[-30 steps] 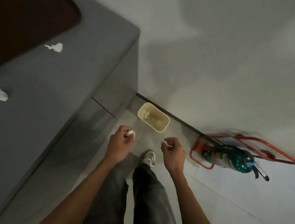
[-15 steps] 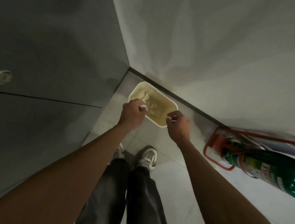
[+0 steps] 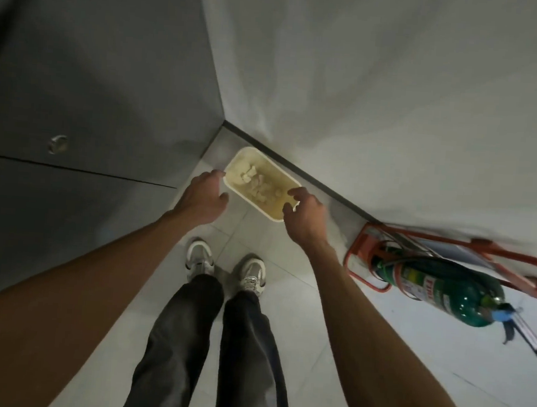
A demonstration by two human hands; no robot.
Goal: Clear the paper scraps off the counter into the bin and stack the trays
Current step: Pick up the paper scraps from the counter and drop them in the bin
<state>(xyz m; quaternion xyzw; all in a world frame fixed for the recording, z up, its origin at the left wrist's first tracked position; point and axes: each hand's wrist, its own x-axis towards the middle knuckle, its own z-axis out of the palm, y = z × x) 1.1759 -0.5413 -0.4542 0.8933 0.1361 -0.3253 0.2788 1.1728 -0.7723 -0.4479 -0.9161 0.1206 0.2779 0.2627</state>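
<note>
Head view showed the grey cabinet [image 3: 92, 93] farthest left, well out to the left of the left hand [image 3: 201, 198]. That hand hovered with its fingers loosely spread and nothing in them, its fingertips just beside the near-left corner of the bin [image 3: 275, 167]. The bin sat on the floor just beyond and between the 2 hands, tucked into the corner where cabinet met wall. Its long axis ran from beyond the left hand across toward the right hand [image 3: 304, 219], parallel to the dark skirting. Crumpled paper scraps [image 3: 256, 183] lay inside it. The right hand overlapped the near-right end of the rim, fingers relaxed and slightly curled. No scrap showed in it, though its palm faced away. Farther to its right a green fire extinguisher [image 3: 447, 288] lay tilted in a red stand [image 3: 482, 249]. The counter top and trays were out of frame. Both hands looked about equally near the bin. Any further reach would likely go up and left toward the counter, the left hand being nearer that side.
</note>
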